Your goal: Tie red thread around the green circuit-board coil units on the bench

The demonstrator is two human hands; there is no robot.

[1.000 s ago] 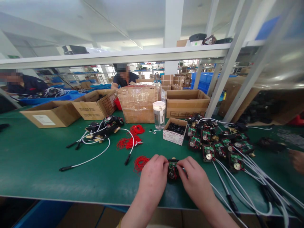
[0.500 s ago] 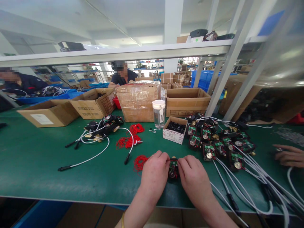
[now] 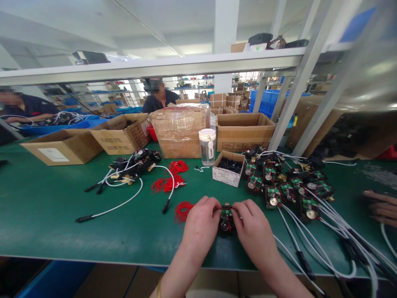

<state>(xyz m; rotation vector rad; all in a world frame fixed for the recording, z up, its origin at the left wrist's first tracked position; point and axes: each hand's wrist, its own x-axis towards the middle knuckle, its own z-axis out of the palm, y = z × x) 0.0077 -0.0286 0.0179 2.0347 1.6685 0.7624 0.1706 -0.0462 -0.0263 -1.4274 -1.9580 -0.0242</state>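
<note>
Close to the table's front edge sits a small black module with a green circuit board (image 3: 226, 223), between my two hands. My left hand (image 3: 203, 221) has its fingers pinched at the module's upper left side. On the opposite side, my right hand (image 3: 252, 225) pinches its upper right. A thin dark strip runs between the fingertips across the module's top; its kind is too small to make out. Beside my left hand lies a bundle of red wire (image 3: 182, 212). To the right rest several similar modules (image 3: 288, 186) with white cables (image 3: 325, 244).
A small carton of black parts (image 3: 228, 167) stands behind my hands, near a lidded clear cup (image 3: 207, 147). More red wire (image 3: 167, 184) and a pile of black modules (image 3: 136, 165) lie left. Cardboard boxes (image 3: 181, 132) line the back. Another person's hand (image 3: 383, 207) is at far right.
My hands stay at the module with almost no shift. The other person's hand at the far right has moved slightly right. The view has tilted a little.
</note>
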